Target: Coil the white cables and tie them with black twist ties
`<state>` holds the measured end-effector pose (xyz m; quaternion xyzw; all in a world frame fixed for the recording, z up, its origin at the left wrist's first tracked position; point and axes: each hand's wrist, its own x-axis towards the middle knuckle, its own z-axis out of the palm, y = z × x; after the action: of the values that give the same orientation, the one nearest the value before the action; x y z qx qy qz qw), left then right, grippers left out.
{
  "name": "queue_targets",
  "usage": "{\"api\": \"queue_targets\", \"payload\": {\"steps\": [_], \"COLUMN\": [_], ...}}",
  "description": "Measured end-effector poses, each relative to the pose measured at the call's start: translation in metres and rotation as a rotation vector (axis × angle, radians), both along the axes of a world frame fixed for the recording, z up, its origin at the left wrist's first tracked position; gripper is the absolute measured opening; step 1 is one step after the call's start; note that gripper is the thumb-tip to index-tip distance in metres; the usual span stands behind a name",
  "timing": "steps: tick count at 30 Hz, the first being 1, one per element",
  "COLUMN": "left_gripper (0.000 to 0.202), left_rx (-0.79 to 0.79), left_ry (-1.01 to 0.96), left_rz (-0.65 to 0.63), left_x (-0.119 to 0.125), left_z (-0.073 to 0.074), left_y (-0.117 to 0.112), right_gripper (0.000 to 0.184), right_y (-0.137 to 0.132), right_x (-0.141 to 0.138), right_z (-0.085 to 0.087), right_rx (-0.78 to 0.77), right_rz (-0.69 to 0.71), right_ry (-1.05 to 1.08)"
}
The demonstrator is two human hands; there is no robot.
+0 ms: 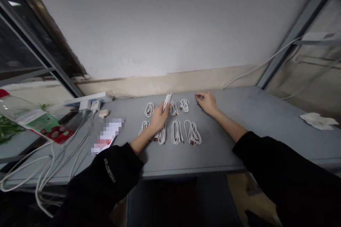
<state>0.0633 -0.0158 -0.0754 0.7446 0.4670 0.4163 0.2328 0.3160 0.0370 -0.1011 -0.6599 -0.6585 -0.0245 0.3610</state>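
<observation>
My left hand (160,116) is closed around a bundled white cable (167,101), raised above the desk among the other bundles. My right hand (207,103) rests near the back of the desk, fingers pinched at a small reddish-dark thing too small to name. Between the hands lie coiled white cables, among them one bundle (184,105) in the back row and another (174,108) beside my left fingers. In the front row are more bundles, such as a looser coil (193,133) and one (177,132) to its left. My left hand and wrist partly cover others.
At the left, a power strip (103,96) holds white plugs, with loose cords (45,170) trailing down. A pale earphone case (103,113), a blurred-out flat item (108,136) and a bottle (16,108) are nearby. Crumpled tissue (318,120) lies far right. Metal posts flank the grey desk (266,131).
</observation>
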Motion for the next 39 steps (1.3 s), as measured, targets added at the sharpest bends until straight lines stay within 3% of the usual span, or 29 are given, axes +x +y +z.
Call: {"api": "queue_targets", "payload": {"steps": [7,12,17,22,28,34,39], "left_gripper": [0.040,0.041,0.039,0.039,0.037,0.029,0.042], "left_rx": [-0.016,-0.007,-0.032,-0.046,-0.035,-0.027,-0.017], "left_ry": [-0.011,-0.046,-0.033,0.010,0.098,0.135,0.048], "left_rz": [-0.039,-0.052,-0.048,-0.004,-0.042,-0.073,-0.063], "left_x": [-0.002,-0.001,0.000,0.000,0.001,-0.001,-0.002], "left_z": [-0.001,-0.002,-0.002,-0.003,-0.004,-0.005,-0.007], "left_y": [-0.005,-0.006,-0.005,-0.004,-0.007,-0.007,-0.004], "right_gripper": [0.025,0.019,0.012,0.017,0.016,0.013,0.016], "right_y": [-0.004,-0.003,-0.010,-0.047,-0.080,-0.079,-0.080], "right_x": [-0.003,-0.002,-0.023,-0.069,-0.099,-0.104,-0.103], "right_z": [0.001,0.001,0.007,0.022,0.024,0.020,0.021], "right_rx": [-0.082,-0.015,0.225,0.448,0.488,0.473,0.360], "right_rz": [-0.026,-0.047,0.165,0.433,0.607,0.721,0.714], "right_ry": [-0.069,0.081,0.324,0.469,0.443,0.436,0.503]}}
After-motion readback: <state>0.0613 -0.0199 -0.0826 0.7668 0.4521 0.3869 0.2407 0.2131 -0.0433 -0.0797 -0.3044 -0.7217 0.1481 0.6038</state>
